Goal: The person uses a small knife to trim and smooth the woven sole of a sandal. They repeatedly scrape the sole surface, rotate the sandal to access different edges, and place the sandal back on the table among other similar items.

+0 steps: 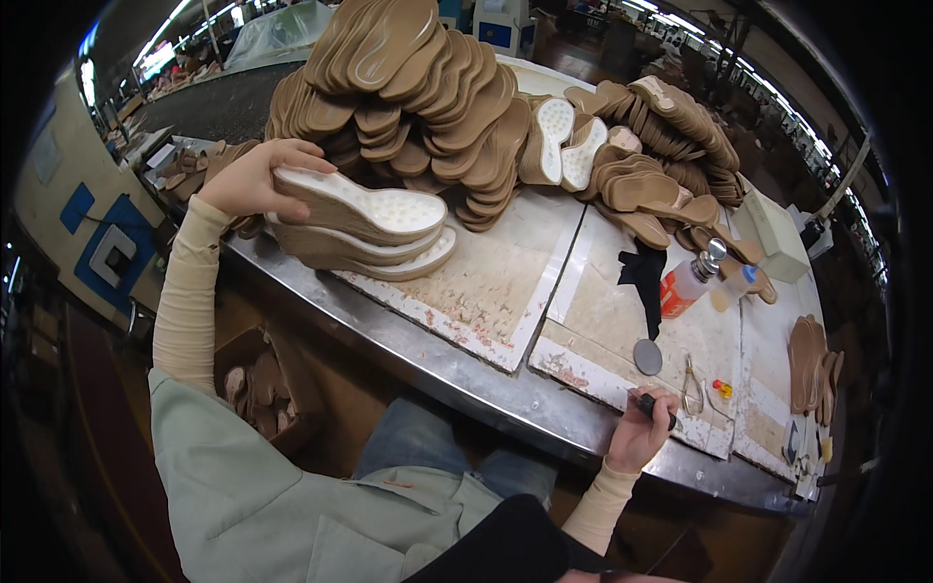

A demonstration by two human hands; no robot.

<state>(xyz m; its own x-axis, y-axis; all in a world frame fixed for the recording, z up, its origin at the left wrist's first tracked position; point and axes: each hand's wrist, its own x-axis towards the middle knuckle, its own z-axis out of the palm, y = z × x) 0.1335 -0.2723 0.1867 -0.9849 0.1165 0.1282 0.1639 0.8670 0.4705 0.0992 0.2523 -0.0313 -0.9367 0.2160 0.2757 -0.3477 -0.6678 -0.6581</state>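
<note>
Left hand: grips top shoe sole of small stack at 10 o'clock | Right hand: closed around dark tool at bench edge, 4 o'clock

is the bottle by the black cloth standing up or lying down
Lying down, tilted: the bottle rests on its side on the table, silver cap pointing up-right, beside the black cloth.
</note>
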